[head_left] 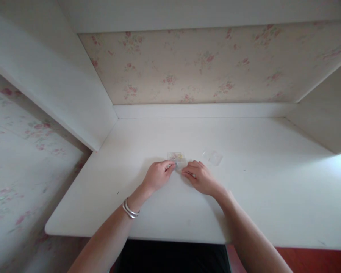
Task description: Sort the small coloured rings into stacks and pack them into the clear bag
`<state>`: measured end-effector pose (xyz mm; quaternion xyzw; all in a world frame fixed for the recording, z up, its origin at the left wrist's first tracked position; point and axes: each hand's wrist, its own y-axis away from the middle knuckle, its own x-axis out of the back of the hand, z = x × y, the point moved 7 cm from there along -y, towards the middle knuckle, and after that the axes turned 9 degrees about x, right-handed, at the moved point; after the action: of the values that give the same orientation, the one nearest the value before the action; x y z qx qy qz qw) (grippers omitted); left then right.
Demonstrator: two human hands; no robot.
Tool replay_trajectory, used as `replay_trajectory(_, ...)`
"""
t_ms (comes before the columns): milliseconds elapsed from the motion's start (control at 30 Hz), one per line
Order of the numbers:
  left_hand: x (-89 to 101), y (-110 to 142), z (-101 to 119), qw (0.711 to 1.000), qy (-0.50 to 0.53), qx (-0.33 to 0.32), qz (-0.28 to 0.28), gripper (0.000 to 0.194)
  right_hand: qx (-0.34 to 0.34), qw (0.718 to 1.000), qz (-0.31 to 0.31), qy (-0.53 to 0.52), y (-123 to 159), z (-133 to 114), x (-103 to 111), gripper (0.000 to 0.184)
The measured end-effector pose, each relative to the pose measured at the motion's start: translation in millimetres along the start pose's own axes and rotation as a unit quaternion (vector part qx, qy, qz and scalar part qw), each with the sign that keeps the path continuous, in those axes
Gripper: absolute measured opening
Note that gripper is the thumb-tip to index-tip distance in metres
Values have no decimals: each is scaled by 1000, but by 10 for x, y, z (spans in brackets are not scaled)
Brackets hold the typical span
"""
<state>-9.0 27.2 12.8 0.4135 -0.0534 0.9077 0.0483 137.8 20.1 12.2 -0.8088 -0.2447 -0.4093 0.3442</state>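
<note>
Near the middle of the white desk lies a small clear plastic case with tiny yellow and reddish pieces in it. My left hand is at its lower left edge, thumb and forefinger pinched on something small and greyish that I cannot make out. On the lower right side of the case is my right hand, its fingers curled and pressed together; whatever they hold, if anything, is too small to name. A clear plastic piece, perhaps a lid or bag, lies flat just beyond my right hand.
The white desk runs back to a low ledge and a flower-patterned wall. White side panels stand at left and right, under an overhead board. A few small dark specks dot the desk, whose front edge is close to my body.
</note>
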Motion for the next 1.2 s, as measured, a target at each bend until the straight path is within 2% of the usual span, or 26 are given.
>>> replay_trajectory(133,-38,18,19,999,-26,-15,-14,28,-55,993,100,-33,-40,206,82,22)
replay_trajectory(267,-122,90,98,997,-58,-47,-30,28,-81,981,176,-16,-151,301,144,21)
replay_trajectory(333,-174,132,125,995,-77,-57,-39,29,-78,979,186,-5,-222,323,126,21)
replay_trajectory(500,-246,167,107,992,-105,-52,-53,30,-76,983,163,18,-294,375,45,22)
replay_trajectory(700,-255,173,108,990,-112,-56,-61,30,-133,966,220,13,-29,436,257,23)
replay_trajectory(800,-276,177,131,989,-118,-60,-59,30,-159,965,207,0,136,477,308,25)
replay_trajectory(967,-341,178,210,988,-125,-71,-56,31,-160,977,137,-27,321,477,263,24)
replay_trajectory(1200,-482,154,367,983,-141,-95,-73,31,-123,989,87,2,328,372,212,21)
